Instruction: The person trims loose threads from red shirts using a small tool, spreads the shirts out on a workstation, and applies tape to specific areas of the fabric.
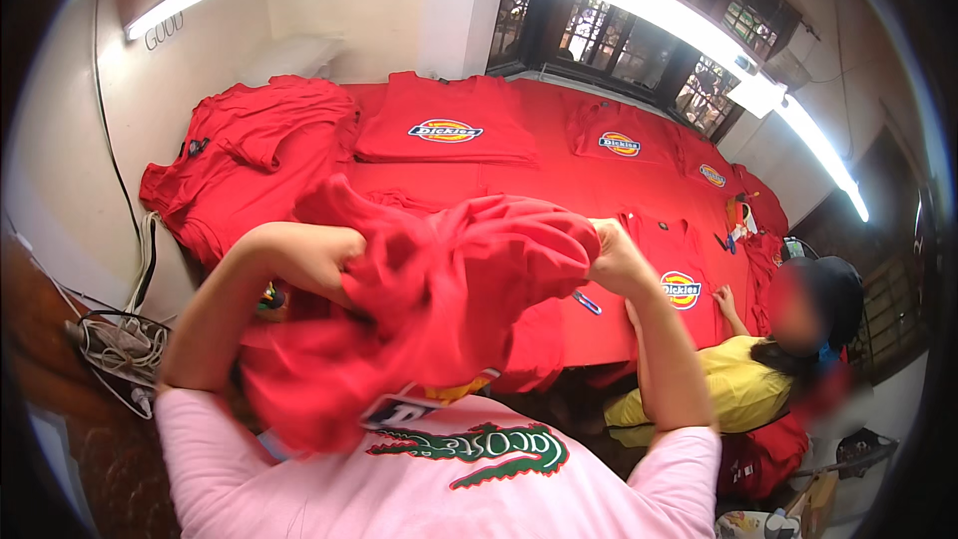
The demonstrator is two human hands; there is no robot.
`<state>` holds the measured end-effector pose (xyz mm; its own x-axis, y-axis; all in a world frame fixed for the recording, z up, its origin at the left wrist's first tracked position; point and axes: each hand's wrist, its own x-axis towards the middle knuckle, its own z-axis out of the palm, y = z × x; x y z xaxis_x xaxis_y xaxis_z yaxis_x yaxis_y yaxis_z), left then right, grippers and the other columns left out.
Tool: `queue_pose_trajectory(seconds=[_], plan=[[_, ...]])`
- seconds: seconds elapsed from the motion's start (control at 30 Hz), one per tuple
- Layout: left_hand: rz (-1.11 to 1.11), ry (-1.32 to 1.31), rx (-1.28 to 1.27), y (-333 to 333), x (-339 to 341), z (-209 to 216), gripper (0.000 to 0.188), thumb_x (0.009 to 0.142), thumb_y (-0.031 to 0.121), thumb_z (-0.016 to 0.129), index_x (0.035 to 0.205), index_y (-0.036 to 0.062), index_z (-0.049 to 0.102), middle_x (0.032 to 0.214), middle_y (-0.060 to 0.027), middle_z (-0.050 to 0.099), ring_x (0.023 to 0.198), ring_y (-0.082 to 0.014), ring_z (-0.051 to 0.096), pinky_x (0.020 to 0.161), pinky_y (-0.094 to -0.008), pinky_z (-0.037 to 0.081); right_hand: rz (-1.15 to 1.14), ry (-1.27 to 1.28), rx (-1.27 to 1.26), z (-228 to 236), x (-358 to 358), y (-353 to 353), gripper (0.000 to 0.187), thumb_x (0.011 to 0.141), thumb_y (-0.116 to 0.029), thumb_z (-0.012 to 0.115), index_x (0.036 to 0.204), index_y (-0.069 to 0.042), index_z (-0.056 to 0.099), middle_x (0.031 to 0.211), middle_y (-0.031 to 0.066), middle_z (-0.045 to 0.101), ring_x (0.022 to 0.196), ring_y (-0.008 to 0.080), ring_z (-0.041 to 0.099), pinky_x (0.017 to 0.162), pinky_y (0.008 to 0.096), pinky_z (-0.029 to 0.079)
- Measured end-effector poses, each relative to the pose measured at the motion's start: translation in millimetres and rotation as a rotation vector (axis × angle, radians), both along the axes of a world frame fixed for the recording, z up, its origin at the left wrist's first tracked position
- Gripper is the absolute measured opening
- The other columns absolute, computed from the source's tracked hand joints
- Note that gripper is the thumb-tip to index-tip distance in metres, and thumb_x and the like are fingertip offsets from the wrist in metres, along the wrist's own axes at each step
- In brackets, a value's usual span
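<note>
A bunched red T-shirt (439,269) with a printed patch near its lower part hangs in front of my chest, slightly smeared by motion. My left hand (334,252) grips its left side, the fingers partly hidden by the folds. On the other side my right hand (616,258) is closed on the fabric. Both arms are raised and bent, holding the T-shirt above the near edge of the red-covered table (599,339). Small blue thread snips (588,303) lie on the table just below my right hand.
A loose heap of red shirts (264,150) lies at the left. Flat printed shirts (444,110) are laid along the back. At the right, a co-worker in yellow (714,379) touches a printed shirt (669,250). Tangled cables (125,344) hang at the left wall.
</note>
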<state>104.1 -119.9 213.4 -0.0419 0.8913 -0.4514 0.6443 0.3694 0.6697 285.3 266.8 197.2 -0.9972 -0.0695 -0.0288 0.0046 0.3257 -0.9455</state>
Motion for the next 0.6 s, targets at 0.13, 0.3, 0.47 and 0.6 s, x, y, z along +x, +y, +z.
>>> queue_pose_trajectory(seconds=[0.13, 0.3, 0.47, 0.6], plan=[[0.251, 0.946, -0.655, -5.3, 27.2, 18.6, 0.029, 0.084, 0.019, 0.067, 0.106, 0.0044, 0.078, 0.112, -0.0140, 0.076, 0.112, -0.0336, 0.069, 0.119, -0.0565, 0.032, 0.171, 0.267, 1.524, 51.3, 45.2, 62.6, 0.015, 0.067, -0.020, 0.080, 0.079, -0.014, 0.074, 0.079, 0.0097, 0.071, 0.085, 0.0331, 0.070, 0.075, 0.0442, 0.059], [0.769, 1.474, 0.691, -63.2, 60.5, 121.8, 0.032, 0.085, 0.001, 0.064, 0.116, 0.0049, 0.072, 0.109, -0.0115, 0.074, 0.101, -0.0323, 0.069, 0.124, -0.0470, 0.028, -0.559, 0.842, 1.648, 157.0, 106.6, 126.6, 0.031, 0.088, -0.007, 0.061, 0.116, -0.012, 0.073, 0.109, 0.0144, 0.072, 0.098, 0.0324, 0.071, 0.086, 0.0402, 0.057], [0.765, 1.899, 0.679, -86.9, 100.2, -5.8, 0.054, 0.090, 0.031, 0.073, 0.135, 0.0037, 0.062, 0.128, -0.0190, 0.069, 0.122, -0.0361, 0.064, 0.118, -0.0521, 0.037, -0.608, 0.890, 1.469, 22.9, 126.9, 95.5, 0.028, 0.089, -0.007, 0.059, 0.114, -0.005, 0.072, 0.112, 0.0148, 0.073, 0.108, 0.0309, 0.069, 0.094, 0.0440, 0.054], [0.263, 0.892, -0.547, -93.4, 149.1, -141.8, 0.054, 0.073, 0.041, 0.084, 0.119, 0.0154, 0.073, 0.111, -0.0140, 0.075, 0.119, -0.0345, 0.066, 0.115, -0.0516, 0.040, 0.938, -0.424, 1.080, -170.1, 198.5, 63.7, 0.022, 0.076, -0.015, 0.064, 0.092, -0.008, 0.078, 0.093, 0.0195, 0.075, 0.089, 0.0355, 0.074, 0.084, 0.0483, 0.057]])
